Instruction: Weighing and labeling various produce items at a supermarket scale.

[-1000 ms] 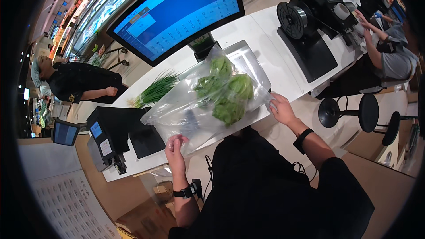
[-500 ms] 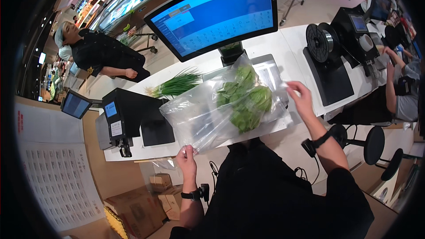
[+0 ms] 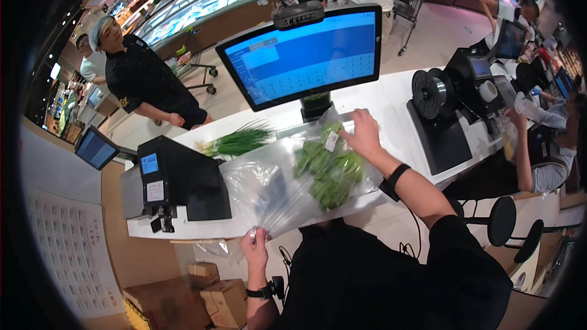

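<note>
A clear plastic bag (image 3: 254, 174) of leafy greens (image 3: 318, 174) lies over the white counter and the scale. At its near left corner, my left hand (image 3: 255, 247) pinches the gathered plastic. A small white label (image 3: 331, 141) sits on the bag over the upper leaves. My right hand (image 3: 365, 136) is above the bag's far right part, its thumb tip beside the label and its fingers spread. Some of its fingertips are hard to make out. Just beyond the bag on the left rests a bunch of green onions (image 3: 238, 140).
Behind the bag stands a blue-lit touchscreen (image 3: 302, 55). A black label printer (image 3: 174, 177) is on the left, and a black reel (image 3: 430, 93) on the right. Across the counter stands a person in black (image 3: 147, 79); another person (image 3: 544, 140) works at the far right.
My right hand has moved left from the bag's right edge to the upper leaves. A white label now shows there on the bag. My left hand still grips the corner; the view has shifted.
</note>
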### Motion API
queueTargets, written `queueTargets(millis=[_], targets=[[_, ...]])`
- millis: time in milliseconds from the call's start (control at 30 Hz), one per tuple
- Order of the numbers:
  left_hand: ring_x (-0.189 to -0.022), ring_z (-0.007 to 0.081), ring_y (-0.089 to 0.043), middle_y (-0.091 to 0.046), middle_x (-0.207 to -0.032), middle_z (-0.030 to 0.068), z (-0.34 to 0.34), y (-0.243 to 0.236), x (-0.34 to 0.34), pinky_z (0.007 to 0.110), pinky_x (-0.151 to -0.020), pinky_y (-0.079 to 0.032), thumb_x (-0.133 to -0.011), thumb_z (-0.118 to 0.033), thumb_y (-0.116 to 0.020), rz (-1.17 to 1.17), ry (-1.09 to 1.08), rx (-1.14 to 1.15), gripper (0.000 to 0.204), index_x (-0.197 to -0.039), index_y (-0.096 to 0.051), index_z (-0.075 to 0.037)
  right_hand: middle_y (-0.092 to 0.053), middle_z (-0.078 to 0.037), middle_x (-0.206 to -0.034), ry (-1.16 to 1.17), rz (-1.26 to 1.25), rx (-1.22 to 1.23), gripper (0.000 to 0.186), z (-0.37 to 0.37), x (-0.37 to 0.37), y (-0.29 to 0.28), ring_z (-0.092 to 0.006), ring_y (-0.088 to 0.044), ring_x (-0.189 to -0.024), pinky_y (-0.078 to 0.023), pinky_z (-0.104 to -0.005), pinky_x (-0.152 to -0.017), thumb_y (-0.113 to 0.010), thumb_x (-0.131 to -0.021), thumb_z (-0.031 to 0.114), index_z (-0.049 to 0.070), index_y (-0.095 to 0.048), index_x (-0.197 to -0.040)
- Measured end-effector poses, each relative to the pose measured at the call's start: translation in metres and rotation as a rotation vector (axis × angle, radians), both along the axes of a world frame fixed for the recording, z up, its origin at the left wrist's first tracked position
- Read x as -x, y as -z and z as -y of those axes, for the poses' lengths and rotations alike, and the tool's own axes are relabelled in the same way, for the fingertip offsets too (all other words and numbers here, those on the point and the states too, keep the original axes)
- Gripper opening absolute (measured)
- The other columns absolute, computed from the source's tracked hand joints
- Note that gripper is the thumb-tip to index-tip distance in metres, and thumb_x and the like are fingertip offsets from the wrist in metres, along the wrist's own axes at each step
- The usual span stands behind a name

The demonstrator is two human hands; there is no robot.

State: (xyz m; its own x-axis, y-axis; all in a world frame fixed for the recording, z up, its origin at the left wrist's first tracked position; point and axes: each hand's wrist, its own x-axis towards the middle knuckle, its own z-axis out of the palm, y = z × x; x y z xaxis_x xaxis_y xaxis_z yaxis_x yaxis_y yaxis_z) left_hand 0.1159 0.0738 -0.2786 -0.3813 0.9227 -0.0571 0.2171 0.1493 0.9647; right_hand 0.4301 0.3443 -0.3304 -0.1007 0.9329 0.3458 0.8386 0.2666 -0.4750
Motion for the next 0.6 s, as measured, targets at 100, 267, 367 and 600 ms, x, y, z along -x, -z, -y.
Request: queueTargets(millis=[100, 267, 367, 600], targets=[[-0.066, 0.0134, -0.059, -0.062, -0.068, 0.0068, -0.015, -0.014, -0.004, 0.026, -0.065, -0.047, -0.096, -0.011, -0.051, -0.025, 0.099, -0.042, 0.028, -0.073, -0.061, 0.003, -0.048, -0.021, -0.134, -0.563, -0.216, 0.143, 0.079, 0.047, 0.031, -0.043, -0.0373, -0.042, -0.128, -0.032, -0.0452, -0.107, -0.077, -0.069, 0.038, 0.002, -0.046, -0.132], [-0.069, 0.0215, -0.063, -0.065, -0.074, 0.0110, -0.057, -0.078, -0.046, 0.029, -0.068, -0.049, -0.088, -0.002, -0.059, -0.111, 0.491, -0.265, 0.012, -0.077, -0.063, 0.002, -0.055, -0.018, -0.119, -0.870, -0.169, 0.013, 0.073, 0.131, 0.095, -0.074, -0.0341, -0.051, -0.114, -0.039, -0.0420, -0.097, -0.074, -0.069, 0.023, 0.005, -0.046, -0.134], [-0.075, 0.0267, -0.064, -0.065, -0.082, 0.0131, -0.082, -0.099, -0.060, 0.032, -0.070, -0.050, -0.082, -0.007, -0.069, -0.266, 0.655, -0.453, 0.011, -0.088, -0.063, 0.000, -0.061, -0.014, -0.104, -0.831, -0.267, 0.021, 0.053, 0.112, 0.086, -0.075, -0.0326, -0.056, -0.097, -0.043, -0.0410, -0.087, -0.069, -0.071, 0.013, 0.006, -0.057, -0.122], [-0.098, 0.0315, -0.055, -0.058, -0.106, 0.0129, -0.117, -0.063, -0.046, 0.040, -0.085, -0.045, -0.073, -0.026, -0.078, -0.872, 0.573, -0.311, 0.048, -0.111, -0.058, -0.005, -0.064, -0.012, -0.100, -0.842, -0.426, 0.025, 0.023, 0.094, 0.037, -0.125, -0.0315, -0.059, -0.098, -0.045, -0.0391, -0.087, -0.056, -0.079, 0.004, 0.008, -0.066, -0.100]])
